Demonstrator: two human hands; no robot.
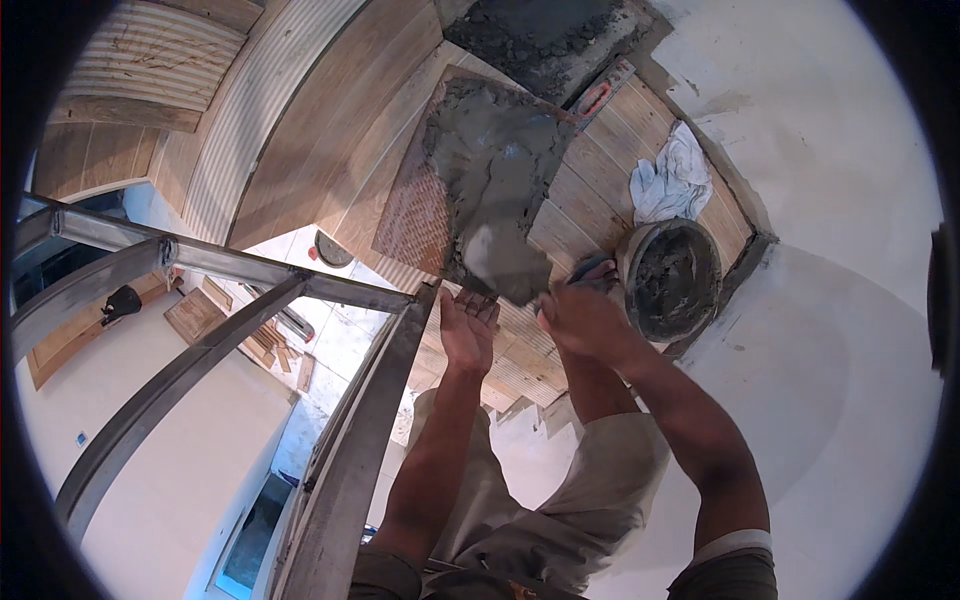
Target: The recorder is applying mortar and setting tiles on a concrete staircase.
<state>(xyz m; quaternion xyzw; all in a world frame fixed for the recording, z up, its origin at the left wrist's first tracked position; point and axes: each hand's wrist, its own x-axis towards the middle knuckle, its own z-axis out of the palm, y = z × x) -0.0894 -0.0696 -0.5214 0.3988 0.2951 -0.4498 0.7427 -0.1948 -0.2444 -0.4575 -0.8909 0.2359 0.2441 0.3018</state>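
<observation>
A tile (408,215) with a ridged underside lies before me, mostly covered in wet grey mortar (500,150). My left hand (468,330) is palm up at the near edge of the mortar, its fingers stretched out; whether it touches the tile I cannot tell. My right hand (588,318) is closed around what looks like a trowel, whose pale, blurred blade (497,252) lies over the mortar. Its handle is hidden in my fist. Just right of that hand stands a round bucket (672,280) with mortar inside.
A crumpled white cloth (672,175) lies on wood-look tiles (590,200) beyond the bucket. A tool with a red-edged handle (595,98) rests near a mortar bed (545,25). Metal railing (350,430) rises at left beside a drop to a lower floor. A white wall (830,330) bounds the right.
</observation>
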